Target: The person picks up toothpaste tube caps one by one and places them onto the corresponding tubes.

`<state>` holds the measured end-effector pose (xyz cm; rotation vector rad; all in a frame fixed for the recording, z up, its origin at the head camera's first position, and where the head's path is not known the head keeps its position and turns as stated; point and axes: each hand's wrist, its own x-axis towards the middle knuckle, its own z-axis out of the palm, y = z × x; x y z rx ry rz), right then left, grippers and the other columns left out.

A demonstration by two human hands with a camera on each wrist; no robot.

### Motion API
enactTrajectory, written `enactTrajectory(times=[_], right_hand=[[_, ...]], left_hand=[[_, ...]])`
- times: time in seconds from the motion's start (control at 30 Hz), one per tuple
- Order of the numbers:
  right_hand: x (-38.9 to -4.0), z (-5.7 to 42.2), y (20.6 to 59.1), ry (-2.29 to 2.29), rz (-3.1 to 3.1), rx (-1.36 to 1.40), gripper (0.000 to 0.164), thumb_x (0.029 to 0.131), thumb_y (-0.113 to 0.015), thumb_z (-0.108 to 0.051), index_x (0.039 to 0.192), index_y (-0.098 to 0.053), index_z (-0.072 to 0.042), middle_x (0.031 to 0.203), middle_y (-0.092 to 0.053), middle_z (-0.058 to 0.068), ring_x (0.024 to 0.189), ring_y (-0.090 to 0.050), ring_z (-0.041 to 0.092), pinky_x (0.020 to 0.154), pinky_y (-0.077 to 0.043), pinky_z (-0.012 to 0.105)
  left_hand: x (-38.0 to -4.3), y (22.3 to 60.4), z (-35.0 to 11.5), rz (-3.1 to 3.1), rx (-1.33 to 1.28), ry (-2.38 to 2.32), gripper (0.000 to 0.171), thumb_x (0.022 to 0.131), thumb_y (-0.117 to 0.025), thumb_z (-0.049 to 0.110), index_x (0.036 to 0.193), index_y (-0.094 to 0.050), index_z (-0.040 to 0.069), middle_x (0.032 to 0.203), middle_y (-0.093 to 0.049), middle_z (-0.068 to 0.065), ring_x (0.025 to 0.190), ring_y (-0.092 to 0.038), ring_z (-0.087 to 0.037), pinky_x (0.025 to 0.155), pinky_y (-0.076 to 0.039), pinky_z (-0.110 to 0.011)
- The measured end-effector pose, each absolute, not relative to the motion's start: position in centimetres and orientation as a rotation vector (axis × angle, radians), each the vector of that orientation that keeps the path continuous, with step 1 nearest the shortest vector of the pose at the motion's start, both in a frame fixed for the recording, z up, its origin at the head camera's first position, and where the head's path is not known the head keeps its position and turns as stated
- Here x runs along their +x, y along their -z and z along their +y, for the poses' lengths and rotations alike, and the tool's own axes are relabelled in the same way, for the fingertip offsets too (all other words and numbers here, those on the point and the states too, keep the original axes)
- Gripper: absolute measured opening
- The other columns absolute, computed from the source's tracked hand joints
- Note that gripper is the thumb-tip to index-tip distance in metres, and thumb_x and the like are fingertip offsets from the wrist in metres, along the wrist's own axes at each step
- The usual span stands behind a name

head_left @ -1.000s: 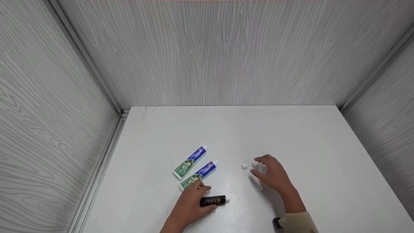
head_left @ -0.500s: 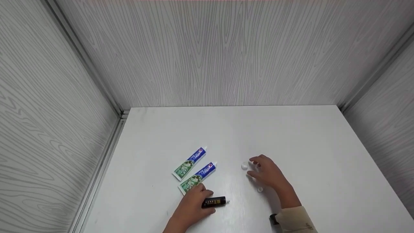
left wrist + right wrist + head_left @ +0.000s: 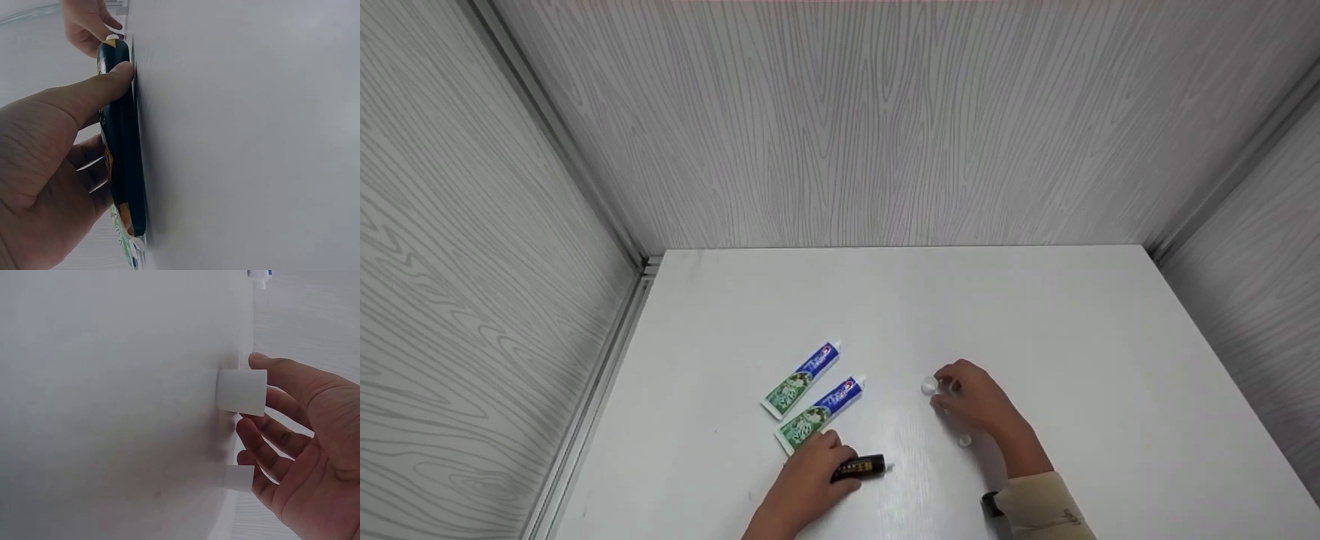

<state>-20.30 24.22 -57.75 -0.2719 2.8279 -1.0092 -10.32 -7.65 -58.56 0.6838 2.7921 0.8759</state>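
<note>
Just left of your right hand: the larger white cap, standing on the worktop between the tips of your thumb and forefinger.
Your right hand's state: thumb and fingers curve to either side of that cap; you cannot tell whether they pinch it.
Your left hand: grips the black tube between thumb and fingers, low against the worktop.
Nearer hand to the cap: your right, clearly; from your left it lies to the right and farther from you.
Tube's long axis: roughly left to right, the bare white nozzle pointing right, the cap beyond it and farther off.
Larger cap's look: plain, matt, a short smooth cylinder, set upright.
Tube's look: glossy black, with gold-coloured lettering.
Nearby: a smaller white cap on your side of the right hand; two green-and-blue toothpaste tubes lying slantwise beyond your left.
</note>
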Motion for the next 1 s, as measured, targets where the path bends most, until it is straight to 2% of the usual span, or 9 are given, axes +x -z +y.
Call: enactTrajectory(times=[0.27,0.6,1.0], right_hand=[[-20.5,23.8,57.7,1.054,2.781,-0.290,0.038,0.093,-0.082,-0.018,0.128,-0.071,-0.008,0.109,-0.068,0.003,0.100,-0.061,0.020,0.088,-0.052,0.044],[-21.0,23.4,57.6,1.037,2.781,-0.258,0.021,0.094,-0.082,-0.019,0.114,-0.076,-0.014,0.106,-0.068,0.000,0.098,-0.062,0.018,0.088,-0.052,0.043],[-20.1,23.5,56.2,1.055,2.836,-0.296,0.028,0.095,-0.080,-0.020,0.122,-0.075,-0.017,0.116,-0.076,0.002,0.113,-0.070,0.026,0.095,-0.055,0.052]], left_hand=[[-10.1,58.3,-7.4,2.805,0.703,-0.789,0.034,0.092,-0.083,0.033,0.122,-0.078,0.017,0.100,-0.063,0.006,0.091,-0.051,-0.008,0.085,-0.049,-0.033],[-9.9,57.7,-7.3,2.792,0.719,-0.803,0.038,0.096,-0.079,0.034,0.130,-0.075,0.018,0.104,-0.061,0.005,0.089,-0.051,-0.008,0.083,-0.049,-0.031],[-10.1,57.6,-7.2,2.846,0.723,-0.827,0.037,0.098,-0.078,0.033,0.132,-0.074,0.020,0.105,-0.056,0.006,0.091,-0.050,-0.008,0.083,-0.049,-0.032]])
